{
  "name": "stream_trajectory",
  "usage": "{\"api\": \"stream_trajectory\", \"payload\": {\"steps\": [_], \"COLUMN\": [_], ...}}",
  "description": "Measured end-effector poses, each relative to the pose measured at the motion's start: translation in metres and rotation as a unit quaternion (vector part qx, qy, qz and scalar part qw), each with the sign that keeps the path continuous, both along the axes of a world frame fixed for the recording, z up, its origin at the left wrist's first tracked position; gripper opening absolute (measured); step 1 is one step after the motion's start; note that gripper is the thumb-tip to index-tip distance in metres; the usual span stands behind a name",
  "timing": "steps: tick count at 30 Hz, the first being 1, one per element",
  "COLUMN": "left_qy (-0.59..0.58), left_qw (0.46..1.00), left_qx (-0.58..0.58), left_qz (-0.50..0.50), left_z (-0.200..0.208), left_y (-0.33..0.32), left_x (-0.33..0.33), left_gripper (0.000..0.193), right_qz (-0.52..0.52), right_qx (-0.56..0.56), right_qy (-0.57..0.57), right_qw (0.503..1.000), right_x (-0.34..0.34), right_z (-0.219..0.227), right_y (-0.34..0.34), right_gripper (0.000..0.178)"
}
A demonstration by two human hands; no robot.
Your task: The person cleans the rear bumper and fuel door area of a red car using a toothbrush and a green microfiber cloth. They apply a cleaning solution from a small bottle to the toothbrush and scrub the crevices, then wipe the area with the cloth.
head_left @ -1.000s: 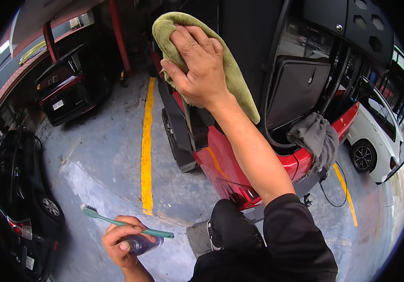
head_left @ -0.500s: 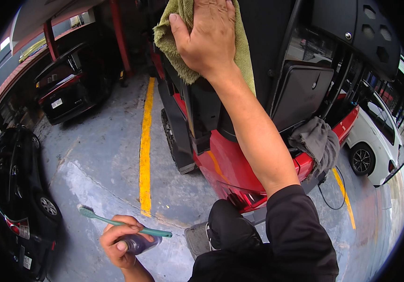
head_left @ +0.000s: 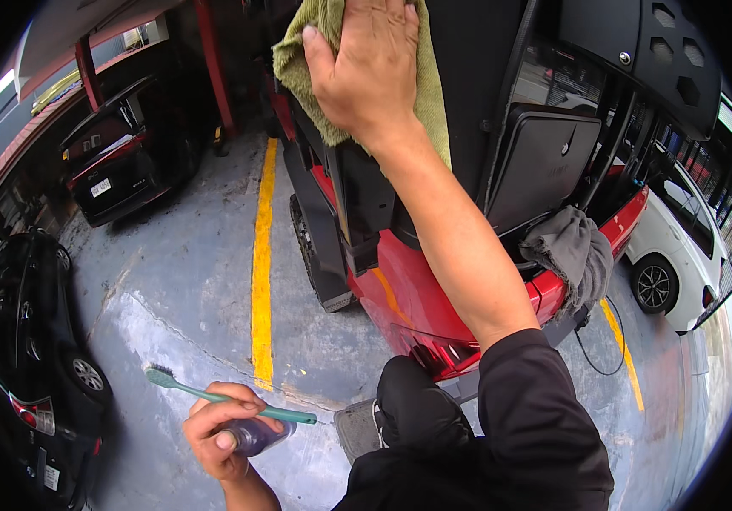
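Note:
My right hand (head_left: 374, 72) lies flat on a green towel (head_left: 302, 72), pressing it to a black upright panel (head_left: 472, 77) of a red vehicle (head_left: 426, 307). Its thumb is spread, and the fingertips run to the top edge of the picture. Low on the left, my left hand (head_left: 221, 434) is closed around a small see-through bottle (head_left: 254, 436) with purplish contents. A green long-handled brush (head_left: 221, 397) is held in the same hand, lying across its fingers. The brush's dark bristled head points left, away from the vehicle.
A grey cloth (head_left: 574, 254) is draped over the vehicle's red body. Two black cars (head_left: 34, 332) stand at the left, and a white car (head_left: 681, 230) at the right. A dark cable (head_left: 602, 368) loops near the floor. Yellow lines (head_left: 264, 272) mark the floor.
The view has shifted slightly. My right hand and the green towel stay against the black panel, and the left hand still holds the brush and bottle, turned a little.

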State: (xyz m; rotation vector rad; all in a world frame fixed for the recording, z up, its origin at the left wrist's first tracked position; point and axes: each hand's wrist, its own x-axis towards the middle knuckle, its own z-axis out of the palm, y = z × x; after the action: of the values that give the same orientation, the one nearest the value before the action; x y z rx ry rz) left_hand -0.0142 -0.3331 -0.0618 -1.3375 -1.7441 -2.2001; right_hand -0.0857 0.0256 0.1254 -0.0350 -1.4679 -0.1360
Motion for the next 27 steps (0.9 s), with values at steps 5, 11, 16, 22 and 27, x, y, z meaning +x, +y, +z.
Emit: {"api": "stream_trajectory", "payload": {"steps": [5, 11, 16, 22, 27], "left_qy": [0.043, 0.081, -0.014, 0.046, 0.084], "left_qw": [0.997, 0.995, 1.0, 0.998, 0.995], "left_qx": [0.033, 0.024, 0.027, 0.016, 0.012], "left_qz": [-0.062, -0.058, 0.002, -0.04, -0.055], "left_z": [-0.012, -0.011, 0.004, -0.01, -0.009], "left_y": [-0.002, -0.011, -0.001, -0.002, -0.011], "left_x": [-0.011, -0.011, 0.014, 0.002, 0.009], "left_gripper": [0.044, 0.044, 0.053, 0.047, 0.046], "right_qz": [-0.006, -0.031, -0.005, -0.005, 0.124], "right_qx": [-0.034, -0.038, -0.009, -0.054, -0.1], "right_qy": [-0.003, -0.172, 0.007, -0.014, -0.155], "right_qw": [0.999, 0.984, 1.0, 0.998, 0.975], "right_x": [-0.006, 0.016, -0.006, -0.004, 0.049], "right_z": [-0.07, -0.237, -0.027, -0.087, -0.235], "right_y": [-0.005, -0.01, 0.004, -0.016, -0.025], "right_gripper": [0.075, 0.089, 0.076, 0.078, 0.058]}}
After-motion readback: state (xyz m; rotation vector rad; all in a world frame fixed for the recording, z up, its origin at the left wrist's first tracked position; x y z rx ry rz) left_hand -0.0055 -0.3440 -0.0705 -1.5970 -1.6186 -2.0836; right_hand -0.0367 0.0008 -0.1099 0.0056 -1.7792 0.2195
